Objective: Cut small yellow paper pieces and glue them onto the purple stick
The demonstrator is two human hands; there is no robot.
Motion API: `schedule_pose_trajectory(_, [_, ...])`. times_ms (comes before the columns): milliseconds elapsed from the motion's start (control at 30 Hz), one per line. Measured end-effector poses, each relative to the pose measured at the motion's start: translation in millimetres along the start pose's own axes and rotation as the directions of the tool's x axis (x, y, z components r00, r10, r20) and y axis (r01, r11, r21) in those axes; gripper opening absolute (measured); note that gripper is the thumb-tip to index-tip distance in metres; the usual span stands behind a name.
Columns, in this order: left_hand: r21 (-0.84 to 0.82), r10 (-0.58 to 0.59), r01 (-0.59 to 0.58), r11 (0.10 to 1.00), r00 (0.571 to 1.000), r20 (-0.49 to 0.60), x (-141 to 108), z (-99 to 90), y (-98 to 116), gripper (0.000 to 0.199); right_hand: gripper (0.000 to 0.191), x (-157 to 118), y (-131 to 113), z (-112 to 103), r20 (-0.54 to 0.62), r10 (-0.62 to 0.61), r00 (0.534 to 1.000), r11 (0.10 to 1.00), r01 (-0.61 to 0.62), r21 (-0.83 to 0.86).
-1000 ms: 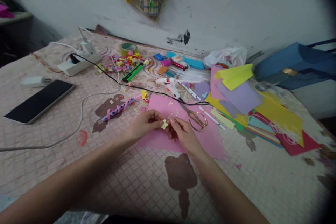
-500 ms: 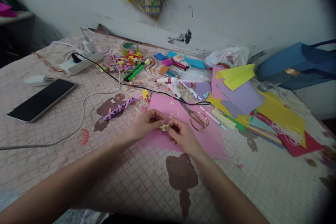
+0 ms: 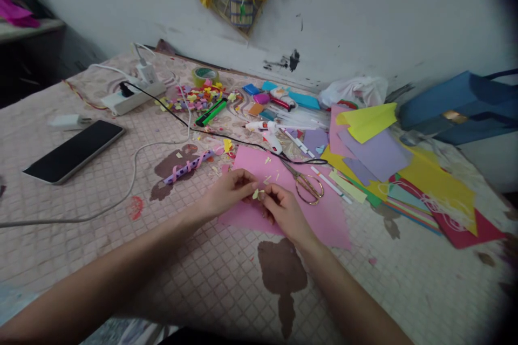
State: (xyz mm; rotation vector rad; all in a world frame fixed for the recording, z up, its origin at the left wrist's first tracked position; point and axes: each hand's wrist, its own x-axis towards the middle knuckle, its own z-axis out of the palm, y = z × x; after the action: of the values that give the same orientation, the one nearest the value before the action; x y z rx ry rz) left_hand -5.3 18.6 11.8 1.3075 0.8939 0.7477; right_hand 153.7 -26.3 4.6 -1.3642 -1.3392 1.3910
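Between my fingertips is a small pale yellow paper flower (image 3: 257, 193). My left hand (image 3: 232, 190) pinches it from the left, and my right hand (image 3: 281, 206) grips its right side with thumb and finger. Both hands are just above a pink paper sheet (image 3: 324, 229), which carries a few pale yellow scraps (image 3: 267, 160). Gold-handled scissors (image 3: 309, 188) rest on the sheet, right of my right hand. To the left of my hands lies a purple dotted stick wound with pink ribbon (image 3: 188, 167), with a yellow paper flower (image 3: 227, 145) near its upper end.
A white glue gun (image 3: 269, 132) with a black cord lies behind the pink sheet. Coloured papers (image 3: 374, 153) pile up at right beside a blue bag (image 3: 461, 108). A green cutter (image 3: 211, 112), paper flowers (image 3: 190, 98), tape (image 3: 205, 75), power strip (image 3: 133, 98) and phone (image 3: 76, 151) stand farther left.
The view has shifted slightly, so everything sits a little farther right. My fingers have turned the small yellow flower a bit; both hands still hold it.
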Motion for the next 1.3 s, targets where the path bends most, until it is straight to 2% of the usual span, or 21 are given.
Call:
schedule_pose_trajectory(300, [-0.015,-0.017,0.016,1.000,1.000,-0.019,1,-1.8,-2,0.019,0.034,2,-5,-4,-0.070,-0.016,0.997,0.991,0.025,0.133])
schedule_pose_trajectory(600, [0.032,0.030,-0.030,0.999,1.000,0.007,1,-3.1,-6,0.022,0.025,2,1,-4,-0.026,-0.048,0.999,0.997,0.046,-0.059])
schedule_pose_trajectory(667, [0.081,0.031,-0.029,0.996,0.999,-0.020,2,-4.6,-4,0.020,0.025,2,1,-5,-0.019,-0.058,0.998,0.994,0.055,-0.099])
schedule_pose_trajectory(733, [0.088,0.002,0.002,0.996,0.999,-0.053,3,-6.1,-1,0.019,0.025,2,0,-6,-0.040,-0.117,0.992,0.981,0.109,-0.160])
schedule_pose_trajectory(833, [-0.139,-0.098,0.092,0.986,0.994,-0.040,3,-6.9,4,0.022,0.022,2,-3,-8,-0.119,-0.234,0.965,0.951,0.201,-0.234])
schedule_pose_trajectory(900, [-0.329,-0.161,0.156,0.931,0.987,0.013,2,-6.0,5,0.021,0.017,2,-6,-9,-0.158,-0.272,0.949,0.942,0.229,-0.244])
schedule_pose_trajectory(967, [-0.425,-0.202,0.211,0.880,0.977,0.066,1,-4.6,5,0.019,0.013,1,-9,-8,-0.162,-0.296,0.941,0.937,0.253,-0.242])
schedule_pose_trajectory(1067, [-0.425,-0.195,0.227,0.876,0.974,0.118,-1,-2.4,5,0.020,0.010,0,-13,-5,-0.138,-0.359,0.923,0.906,0.310,-0.288])
schedule_pose_trajectory(1200, [-0.367,-0.135,0.178,0.913,0.981,0.140,-5,-0.1,10,0.018,0.016,-2,-19,-4,-0.106,-0.472,0.875,0.811,0.384,-0.442])
schedule_pose_trajectory(1300, [-0.442,-0.151,0.213,0.871,0.974,0.171,-6,0.9,13,0.016,0.018,-4,-22,-4,-0.095,-0.515,0.852,0.773,0.414,-0.480])
